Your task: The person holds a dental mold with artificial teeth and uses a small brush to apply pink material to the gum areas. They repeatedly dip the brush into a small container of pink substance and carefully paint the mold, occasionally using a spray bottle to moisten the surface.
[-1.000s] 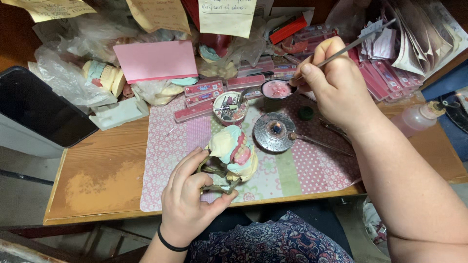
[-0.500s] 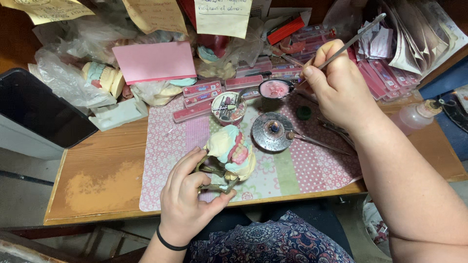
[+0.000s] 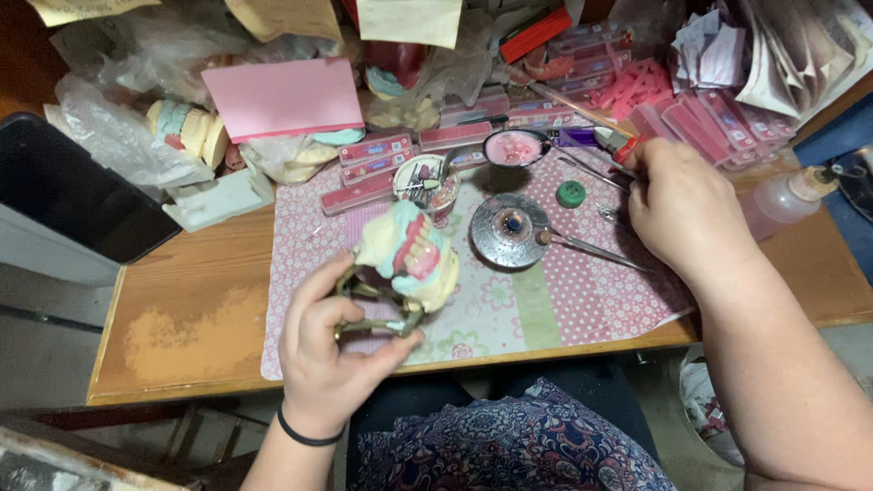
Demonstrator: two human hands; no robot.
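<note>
Since the earlier frames, your right hand (image 3: 684, 211) has dropped from its raised position over the pink dish (image 3: 516, 147) to the right edge of the patterned mat (image 3: 555, 309), and the slender instrument it held aloft no longer rises above the knuckles; your left hand (image 3: 329, 350) has lifted the dental model (image 3: 406, 256) slightly and turned it toward you.

1. Left grip: closed around the metal articulator frame (image 3: 368, 305) beneath the model, thumb at the front and fingers curled behind. The model, with its pale plaster base, green wax and pink gum with a row of teeth, sits over the near centre of the mat, clear of the worktop (image 3: 195, 314).

2. Right grip: narrow, fingers curled at a red-tipped tool (image 3: 618, 145) lying among the pink strips; whether the tool is actually pinched cannot be told, since the fingertips are hidden behind the back of the hand.

3. Step in hand, as judged: an exchange of instruments between passes of wax work on the teeth.

4. Round burner dish (image 3: 509, 229), with a metal spatula (image 3: 587, 247) resting at its rim, lies between your 2 hands.

5. Next move calls for a steady left hold, the tooth row kept facing you, and a right-hand path that clears the burner.
</note>
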